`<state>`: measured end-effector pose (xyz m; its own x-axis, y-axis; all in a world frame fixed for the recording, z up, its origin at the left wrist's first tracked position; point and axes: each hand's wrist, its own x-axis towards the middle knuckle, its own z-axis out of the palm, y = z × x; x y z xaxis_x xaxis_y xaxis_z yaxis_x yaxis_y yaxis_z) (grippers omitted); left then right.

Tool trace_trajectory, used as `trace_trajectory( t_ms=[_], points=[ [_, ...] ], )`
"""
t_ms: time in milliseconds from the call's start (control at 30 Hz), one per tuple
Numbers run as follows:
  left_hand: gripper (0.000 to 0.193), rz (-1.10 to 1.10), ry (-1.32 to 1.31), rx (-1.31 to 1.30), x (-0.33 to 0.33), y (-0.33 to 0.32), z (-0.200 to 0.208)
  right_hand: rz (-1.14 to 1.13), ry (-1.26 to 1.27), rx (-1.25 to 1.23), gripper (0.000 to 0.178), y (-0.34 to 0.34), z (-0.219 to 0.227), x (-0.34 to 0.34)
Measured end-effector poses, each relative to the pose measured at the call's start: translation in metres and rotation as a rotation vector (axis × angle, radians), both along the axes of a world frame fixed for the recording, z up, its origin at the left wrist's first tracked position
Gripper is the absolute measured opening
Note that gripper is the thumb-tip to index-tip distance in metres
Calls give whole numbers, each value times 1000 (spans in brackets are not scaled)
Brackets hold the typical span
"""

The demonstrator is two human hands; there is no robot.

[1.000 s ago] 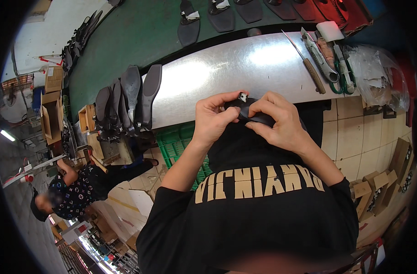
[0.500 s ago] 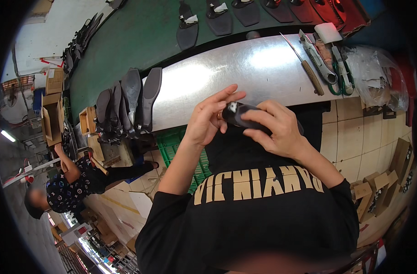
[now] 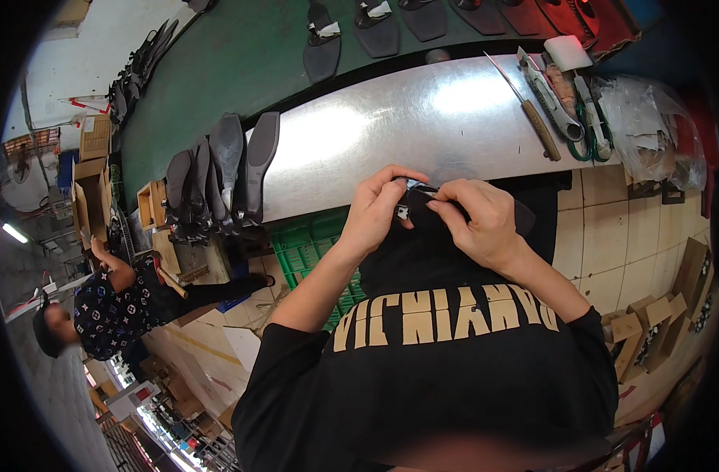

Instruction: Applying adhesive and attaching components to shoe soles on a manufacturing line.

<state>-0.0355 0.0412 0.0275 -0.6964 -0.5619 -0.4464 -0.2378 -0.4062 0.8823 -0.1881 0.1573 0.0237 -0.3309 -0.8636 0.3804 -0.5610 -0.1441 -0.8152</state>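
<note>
A dark sandal (image 3: 421, 206) lies between my hands, over my lap at the metal table's near edge. My left hand (image 3: 373, 208) closes its thumb and fingers on the strap end, where bits of white and pale blue show. With thumb and forefinger pinched together, my right hand (image 3: 480, 219) works at the same strap from the other side. The dark sole reaches out past the right hand's far side. Whether the right fingertips hold the strap itself or a small piece on it is too small to tell.
On the metal table (image 3: 391, 118) lie an awl (image 3: 539, 130), a utility knife (image 3: 560, 118), green-handled scissors (image 3: 599, 141) and a plastic bag (image 3: 650, 130). Dark soles (image 3: 263, 161) stand at the left. Sandals (image 3: 375, 35) line the green belt (image 3: 218, 71). A green crate (image 3: 304, 244) sits below; another person (image 3: 116, 307) works left.
My left fingers, spread before, have closed on the sandal's strap. My right fingers have drawn into a pinch, and the sandal has turned a little.
</note>
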Motion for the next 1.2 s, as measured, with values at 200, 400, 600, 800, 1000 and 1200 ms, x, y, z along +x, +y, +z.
trace_trajectory(
  t_ms=[200, 400, 600, 800, 1000, 1200],
  points=[
    [26, 6, 41, 17, 6, 5, -2, -1, -72, 80, 15, 2, 1, 0],
    [17, -44, -43, 6, 12, 3, -2, 40, -194, 152, 13, 5, 4, 0],
    [14, 9, 31, 61, 10, 6, 0, 105, -321, 206, 9, 1, 5, -11],
    [16, -62, 135, 38, 10, -18, 8, 298, -338, 389, 9, -20, 23, -40],
    [36, 448, 170, 116, 39, -39, -10, -358, 353, -128, 31, -32, 3, -100],
    [38, 608, 105, 417, 50, -30, -45, -477, 569, 189, 33, -22, -56, -101]
  ],
)
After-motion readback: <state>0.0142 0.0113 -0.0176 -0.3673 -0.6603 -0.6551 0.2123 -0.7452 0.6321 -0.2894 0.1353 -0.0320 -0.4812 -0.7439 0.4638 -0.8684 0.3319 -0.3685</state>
